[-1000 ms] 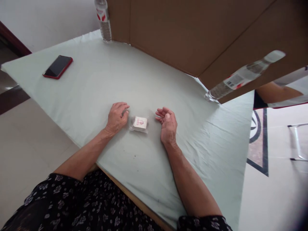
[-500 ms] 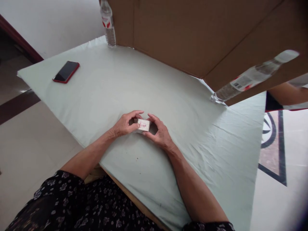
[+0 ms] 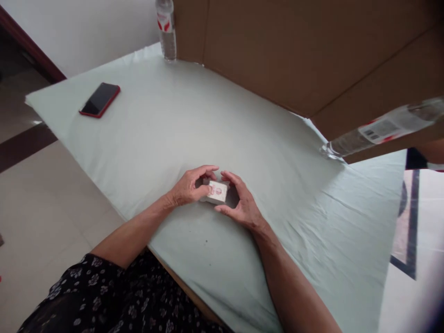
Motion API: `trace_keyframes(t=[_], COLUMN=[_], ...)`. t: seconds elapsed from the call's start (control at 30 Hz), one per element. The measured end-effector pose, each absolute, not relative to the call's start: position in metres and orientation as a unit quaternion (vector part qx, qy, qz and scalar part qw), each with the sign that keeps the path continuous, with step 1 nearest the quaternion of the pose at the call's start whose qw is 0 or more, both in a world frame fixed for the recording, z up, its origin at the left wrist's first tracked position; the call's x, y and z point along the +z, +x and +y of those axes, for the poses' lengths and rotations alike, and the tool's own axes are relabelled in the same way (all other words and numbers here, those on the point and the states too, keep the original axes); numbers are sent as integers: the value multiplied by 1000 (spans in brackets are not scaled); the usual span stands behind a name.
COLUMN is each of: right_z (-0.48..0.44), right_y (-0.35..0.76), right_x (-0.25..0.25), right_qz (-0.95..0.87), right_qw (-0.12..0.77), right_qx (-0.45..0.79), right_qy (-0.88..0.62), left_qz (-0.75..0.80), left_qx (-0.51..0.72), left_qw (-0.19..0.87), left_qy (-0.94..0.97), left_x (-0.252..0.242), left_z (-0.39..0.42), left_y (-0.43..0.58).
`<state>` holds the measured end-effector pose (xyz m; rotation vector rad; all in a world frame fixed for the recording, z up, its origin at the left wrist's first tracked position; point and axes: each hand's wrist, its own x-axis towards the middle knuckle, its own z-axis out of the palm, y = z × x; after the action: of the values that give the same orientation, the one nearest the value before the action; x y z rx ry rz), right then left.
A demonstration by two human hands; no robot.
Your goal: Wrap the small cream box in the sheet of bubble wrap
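On the cloth between my hands is a small white block with a red print on top, which looks like a deck of cards (image 3: 218, 190). My left hand (image 3: 190, 186) grips it from the left, its thumb on the top face near the left edge and its fingers curled round the far side. My right hand (image 3: 245, 203) curves around the right side with thumb and fingers apart. Its thumb lies in front of the deck, off it; whether the fingertips touch the far right corner I cannot tell.
A phone in a red case (image 3: 100, 100) lies at the table's left. Brown cardboard (image 3: 263, 55) stands along the far side, with one water bottle (image 3: 167, 34) at its left and another bottle (image 3: 378, 132) at its right. Pale green cloth (image 3: 156, 125) covers the table. Part of another person shows at the right edge.
My right thumb and fingers have spread away from the deck, while my left hand keeps hold. The view has shifted slightly, so hands and deck sit lower and further right.
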<state>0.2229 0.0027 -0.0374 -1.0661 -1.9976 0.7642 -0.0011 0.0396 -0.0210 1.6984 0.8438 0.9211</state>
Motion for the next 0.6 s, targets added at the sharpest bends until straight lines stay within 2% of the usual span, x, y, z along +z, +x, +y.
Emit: trace_keyframes(t=[0.4,0.6], right_z=[4,5], right_y=[220,217], right_x=[-41,-43], right_qz=[-766,-771], right_qw=[369,362], right_qx=[302,290], right_qy=[-430,-436], left_qz=[445,417], left_qx=[424,388], left_qw=[436,466], left_qy=[657,677], left_x=[-14,-18], left_z=[49,52], left_y=[-10,-8])
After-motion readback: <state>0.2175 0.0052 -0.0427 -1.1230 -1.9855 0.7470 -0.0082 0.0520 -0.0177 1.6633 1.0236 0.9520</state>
